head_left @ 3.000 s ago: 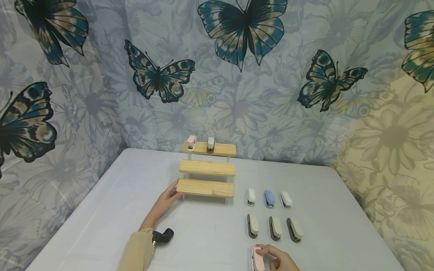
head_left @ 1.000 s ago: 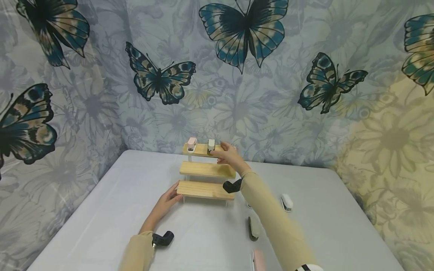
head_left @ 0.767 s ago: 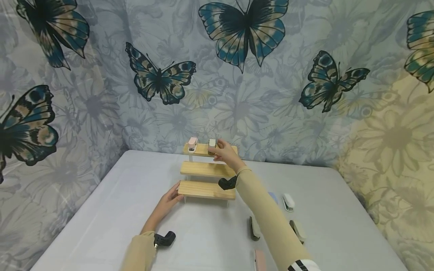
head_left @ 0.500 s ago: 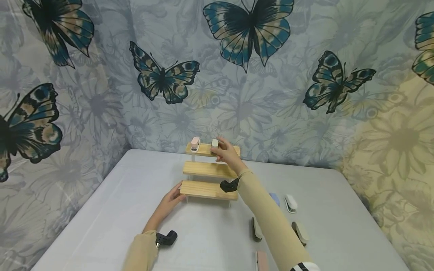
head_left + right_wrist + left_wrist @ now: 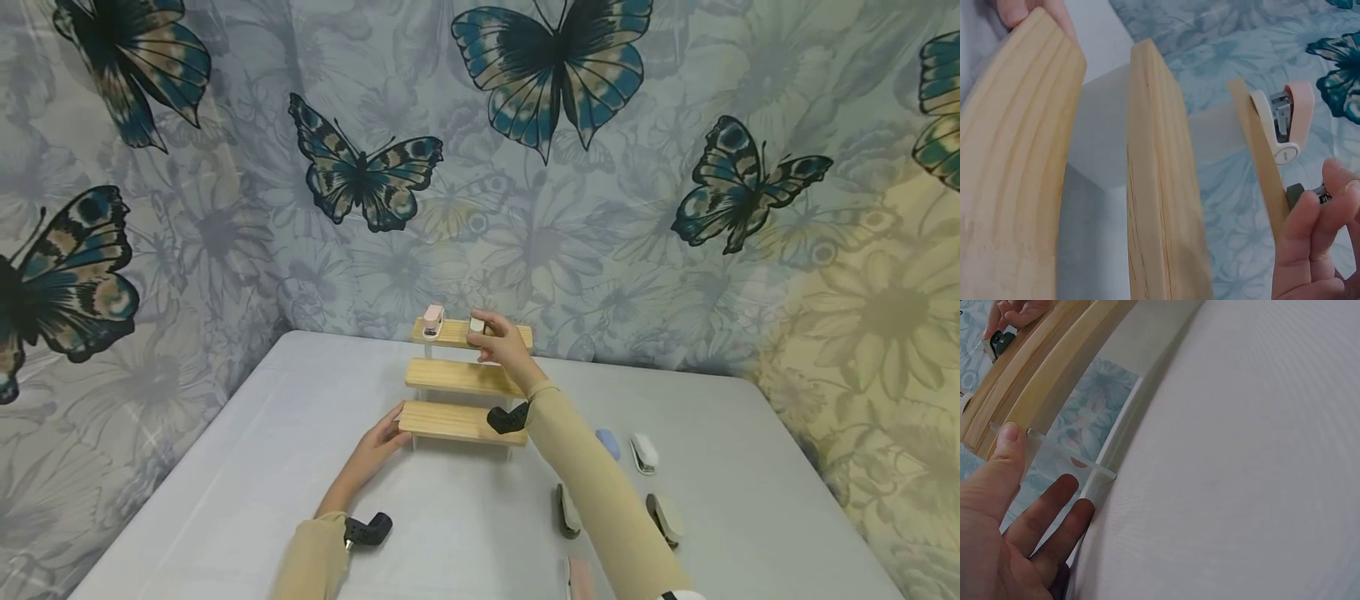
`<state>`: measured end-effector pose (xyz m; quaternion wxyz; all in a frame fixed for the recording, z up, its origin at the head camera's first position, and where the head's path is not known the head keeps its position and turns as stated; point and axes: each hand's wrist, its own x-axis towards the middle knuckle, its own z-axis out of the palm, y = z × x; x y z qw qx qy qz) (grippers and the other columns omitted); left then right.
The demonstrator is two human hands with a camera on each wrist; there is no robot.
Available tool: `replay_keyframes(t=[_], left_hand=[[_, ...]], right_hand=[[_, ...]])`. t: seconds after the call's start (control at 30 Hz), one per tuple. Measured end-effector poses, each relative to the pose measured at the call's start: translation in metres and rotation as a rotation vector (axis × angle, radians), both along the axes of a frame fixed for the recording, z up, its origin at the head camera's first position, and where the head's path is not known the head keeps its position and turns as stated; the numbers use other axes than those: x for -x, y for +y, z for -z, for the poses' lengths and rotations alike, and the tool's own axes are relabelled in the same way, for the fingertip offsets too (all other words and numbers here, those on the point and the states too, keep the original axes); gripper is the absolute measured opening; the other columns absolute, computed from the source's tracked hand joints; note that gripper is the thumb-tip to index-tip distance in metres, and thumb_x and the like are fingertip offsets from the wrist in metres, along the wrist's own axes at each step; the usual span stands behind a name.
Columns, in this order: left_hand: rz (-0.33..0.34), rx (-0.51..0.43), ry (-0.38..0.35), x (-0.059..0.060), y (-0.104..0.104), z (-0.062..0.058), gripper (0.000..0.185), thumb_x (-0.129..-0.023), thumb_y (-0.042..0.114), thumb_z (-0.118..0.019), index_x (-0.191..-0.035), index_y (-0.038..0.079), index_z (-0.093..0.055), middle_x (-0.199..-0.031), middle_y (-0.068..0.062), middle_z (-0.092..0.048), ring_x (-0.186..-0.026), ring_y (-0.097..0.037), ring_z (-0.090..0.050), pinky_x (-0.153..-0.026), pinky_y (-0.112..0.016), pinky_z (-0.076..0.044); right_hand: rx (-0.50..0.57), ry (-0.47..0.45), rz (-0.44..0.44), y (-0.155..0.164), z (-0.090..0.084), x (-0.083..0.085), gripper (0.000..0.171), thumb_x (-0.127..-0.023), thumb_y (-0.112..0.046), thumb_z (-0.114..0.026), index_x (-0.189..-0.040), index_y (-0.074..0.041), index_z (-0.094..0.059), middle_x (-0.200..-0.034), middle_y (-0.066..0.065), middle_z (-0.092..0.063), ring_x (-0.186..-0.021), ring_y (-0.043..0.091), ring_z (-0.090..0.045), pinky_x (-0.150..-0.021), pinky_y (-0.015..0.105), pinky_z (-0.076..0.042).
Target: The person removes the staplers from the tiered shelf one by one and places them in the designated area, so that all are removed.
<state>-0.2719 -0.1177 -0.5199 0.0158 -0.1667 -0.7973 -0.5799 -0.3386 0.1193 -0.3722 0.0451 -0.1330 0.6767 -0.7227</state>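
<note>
On top wooden shelf (image 5: 504, 335), right hand (image 5: 501, 346) pinches green stapler (image 5: 476, 327).

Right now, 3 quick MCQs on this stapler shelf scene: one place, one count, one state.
1. Where is the pink stapler?
A. top step
B. middle step
C. on the table

2. How many wooden steps has the shelf?
A. two
B. three
C. four

3. What is the left hand doing?
A. pinching a stapler
B. lying flat on the table, apart from the shelf
C. touching the left end of the bottom step

Key: 1 A, it sits on the highest step, beside the grey-green stapler that the right hand pinches. 2 B, the head view shows three planks. 3 C, the left wrist view shows its thumb against the plank's end, fingers straight.
</note>
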Motion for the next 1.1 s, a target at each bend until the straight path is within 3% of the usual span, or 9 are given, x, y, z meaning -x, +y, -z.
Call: replay_keyframes(t=[0.23, 0.43, 0.6, 0.77, 0.87, 0.9, 1.0, 1.1], left_hand=[[-0.016, 0.026, -0.004, 0.001, 0.002, -0.001, 0.059, -0.073, 0.039, -0.051, -0.124, 0.023, -0.026, -0.104, -0.002, -0.049, -0.091, -0.014, -0.046, -0.076, -0.035, -0.038], [-0.007, -0.003, -0.017, 0.000, 0.004, -0.003, 0.060, -0.072, 0.039, -0.052, -0.124, 0.023, -0.027, -0.104, -0.001, -0.049, -0.091, -0.013, -0.046, -0.076, -0.034, -0.038], [-0.009, 0.000, -0.023, 0.001, 0.004, -0.004, 0.059, -0.072, 0.039, -0.052, -0.123, 0.024, -0.027, -0.104, -0.001, -0.049, -0.091, -0.014, -0.046, -0.076, -0.034, -0.038], [-0.008, -0.007, -0.019, 0.002, 0.002, -0.005, 0.059, -0.071, 0.039, -0.053, -0.123, 0.028, -0.027, -0.103, -0.001, -0.049, -0.091, -0.015, -0.046, -0.076, -0.035, -0.038], [-0.008, -0.010, -0.027, 0.000, 0.001, -0.006, 0.060, -0.071, 0.039, -0.053, -0.123, 0.026, -0.027, -0.103, -0.001, -0.049, -0.092, -0.015, -0.045, -0.077, -0.038, -0.036], [-0.005, -0.007, -0.029, 0.000, 0.001, -0.005, 0.060, -0.071, 0.040, -0.052, -0.124, 0.025, -0.026, -0.103, -0.001, -0.049, -0.093, -0.016, -0.045, -0.078, -0.039, -0.035], [0.001, 0.000, -0.046, -0.002, 0.000, -0.004, 0.061, -0.072, 0.040, -0.052, -0.124, 0.025, -0.025, -0.103, 0.000, -0.050, -0.094, -0.016, -0.044, -0.080, -0.040, -0.033], [-0.002, -0.003, -0.042, -0.002, 0.000, -0.005, 0.060, -0.072, 0.040, -0.051, -0.124, 0.025, -0.026, -0.102, 0.000, -0.050, -0.094, -0.016, -0.044, -0.080, -0.040, -0.033]], right_hand=[[0.015, -0.053, 0.054, 0.005, 0.004, -0.008, 0.049, -0.069, -0.017, -0.062, -0.114, -0.018, -0.042, -0.115, 0.002, -0.037, -0.049, 0.009, -0.042, -0.053, 0.029, -0.043], [0.123, -0.068, 0.040, 0.015, 0.003, -0.021, 0.053, -0.068, -0.008, -0.061, -0.116, -0.012, -0.040, -0.110, 0.007, -0.041, -0.043, 0.006, -0.037, -0.048, 0.021, -0.040], [0.131, -0.073, 0.008, 0.033, -0.001, -0.039, 0.053, -0.070, -0.007, -0.060, -0.118, -0.010, -0.037, -0.124, 0.008, -0.024, -0.042, 0.005, -0.035, -0.046, 0.019, -0.036], [0.058, -0.085, 0.045, 0.054, -0.004, -0.059, 0.052, -0.068, -0.010, -0.061, -0.116, -0.009, -0.039, -0.127, 0.010, -0.012, -0.045, 0.009, -0.036, -0.048, 0.023, -0.037], [-0.019, -0.075, 0.068, 0.072, -0.002, -0.070, 0.051, -0.067, -0.014, -0.063, -0.114, -0.013, -0.043, -0.127, 0.007, -0.015, -0.052, 0.013, -0.038, -0.048, 0.025, -0.037], [-0.039, -0.052, 0.048, 0.087, 0.016, -0.062, 0.049, -0.068, -0.016, -0.062, -0.114, -0.014, -0.043, -0.127, 0.006, -0.016, -0.054, 0.013, -0.038, -0.048, 0.025, -0.036], [-0.093, -0.036, 0.034, 0.105, 0.019, -0.076, 0.047, -0.070, -0.016, -0.061, -0.114, -0.017, -0.043, -0.126, 0.005, -0.017, -0.057, 0.015, -0.038, -0.048, 0.027, -0.036], [-0.101, -0.013, 0.008, 0.119, 0.020, -0.091, 0.049, -0.071, -0.012, -0.059, -0.116, -0.015, -0.041, -0.127, 0.009, -0.014, -0.050, 0.015, -0.036, -0.047, 0.029, -0.038]])
